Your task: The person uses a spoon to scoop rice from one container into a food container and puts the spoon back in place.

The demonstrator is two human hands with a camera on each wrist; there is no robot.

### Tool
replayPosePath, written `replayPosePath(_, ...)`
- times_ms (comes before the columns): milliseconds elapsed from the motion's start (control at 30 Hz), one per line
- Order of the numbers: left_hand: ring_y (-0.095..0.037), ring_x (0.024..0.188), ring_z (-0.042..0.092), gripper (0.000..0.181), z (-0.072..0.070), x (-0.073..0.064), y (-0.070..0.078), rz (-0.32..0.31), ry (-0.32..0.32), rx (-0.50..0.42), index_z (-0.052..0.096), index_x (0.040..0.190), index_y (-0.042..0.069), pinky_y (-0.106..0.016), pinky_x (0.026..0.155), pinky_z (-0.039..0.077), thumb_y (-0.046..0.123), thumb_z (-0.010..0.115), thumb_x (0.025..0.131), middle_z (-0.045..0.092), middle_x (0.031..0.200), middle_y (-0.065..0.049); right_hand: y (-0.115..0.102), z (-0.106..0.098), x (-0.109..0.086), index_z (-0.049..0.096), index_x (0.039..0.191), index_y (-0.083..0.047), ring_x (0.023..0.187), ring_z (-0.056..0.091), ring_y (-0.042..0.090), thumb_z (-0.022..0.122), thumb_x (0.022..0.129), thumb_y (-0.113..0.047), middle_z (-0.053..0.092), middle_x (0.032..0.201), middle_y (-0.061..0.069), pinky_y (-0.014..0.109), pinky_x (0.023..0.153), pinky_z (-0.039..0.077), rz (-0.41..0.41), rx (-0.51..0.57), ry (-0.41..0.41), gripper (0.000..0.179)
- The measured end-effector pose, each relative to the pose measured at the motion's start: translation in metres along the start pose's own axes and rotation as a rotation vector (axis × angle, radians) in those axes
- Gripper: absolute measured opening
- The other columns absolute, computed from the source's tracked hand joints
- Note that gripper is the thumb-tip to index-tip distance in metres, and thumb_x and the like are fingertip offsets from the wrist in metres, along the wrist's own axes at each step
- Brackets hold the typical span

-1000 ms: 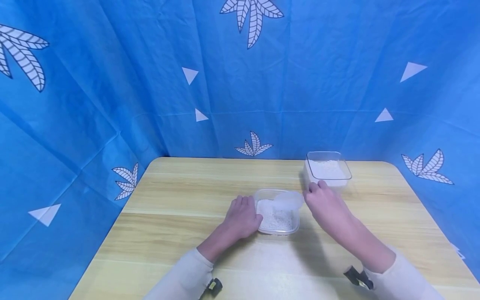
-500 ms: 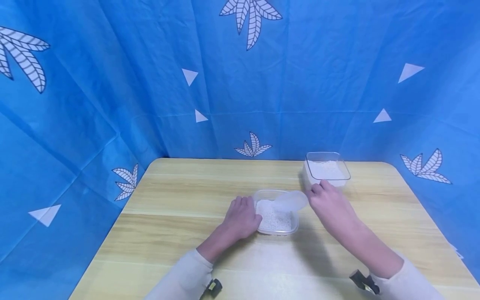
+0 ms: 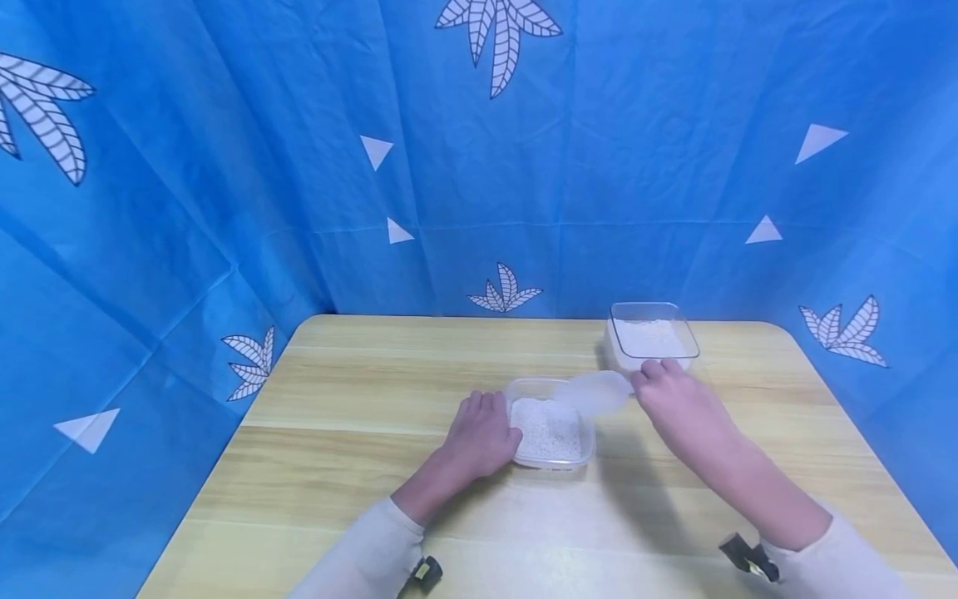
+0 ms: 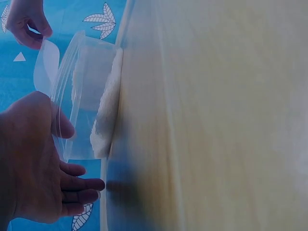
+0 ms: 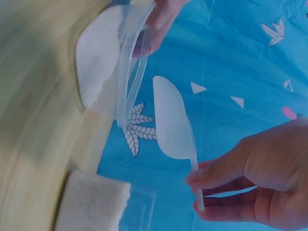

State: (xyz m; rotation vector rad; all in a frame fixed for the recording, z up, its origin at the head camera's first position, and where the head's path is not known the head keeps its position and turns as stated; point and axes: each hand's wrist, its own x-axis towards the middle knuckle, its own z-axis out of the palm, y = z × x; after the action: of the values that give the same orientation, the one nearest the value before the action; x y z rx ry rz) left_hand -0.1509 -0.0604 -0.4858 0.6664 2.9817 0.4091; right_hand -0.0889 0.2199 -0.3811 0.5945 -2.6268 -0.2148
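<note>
Right wrist only, scoop handle tip [image 5: 200, 205]

A clear rounded-square plastic container [image 3: 554, 463] of white grains [image 3: 546, 433] sits midway between the left and right edges of the pale wood-grain tabletop [image 3: 337, 499]. The left hand [image 3: 482, 434] grips its left side. The right hand [image 3: 681, 412] holds a translucent white plastic scoop [image 3: 599, 391] over its far right corner. Near the tabletop's far right corner stands a clear dark-rimmed square container [image 3: 632, 363] of white contents. Behind the far edge hangs a blue cloth [image 3: 299, 125] with white leaves.
</note>
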Motion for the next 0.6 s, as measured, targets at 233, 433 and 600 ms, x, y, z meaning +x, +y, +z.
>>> replayPosePath(233,-0.023,0.092,0.04,0.03,-0.001,0.001,0.0,0.011,0.008,0.005,0.049,0.103,0.006,-0.038,0.094,0.039,0.035,0.048,0.096,0.049,0.094,-0.006,0.024,-0.009,0.003,0.072,0.099,0.007,0.082,0.062,0.034,0.078,0.072,0.017,0.07,0.093,0.02,0.04,0.062,0.059,0.012,0.041,0.05,0.03)
replayPosePath(433,-0.023,0.094,0.041,0.031,-0.002,0.0,0.001,0.015,0.012,0.016,0.05,0.104,0.005,-0.039,0.095,0.038,0.035,0.047,0.096,0.05,0.096,-0.007,0.048,-0.015,0.006,0.07,0.104,0.01,0.092,0.065,0.042,0.073,0.073,0.02,0.07,0.1,0.026,0.05,0.071,0.061,0.055,0.056,0.059,0.033)
replayPosePath(600,-0.023,0.095,0.041,0.034,-0.002,-0.001,0.001,0.013,0.007,0.024,0.05,0.107,0.003,-0.039,0.096,0.038,0.035,0.048,0.095,0.049,0.096,-0.006,0.068,-0.013,0.008,0.07,0.107,0.011,0.091,0.066,0.045,0.07,0.074,0.021,0.07,0.1,0.029,0.053,0.073,0.06,0.055,0.028,0.105,0.034)
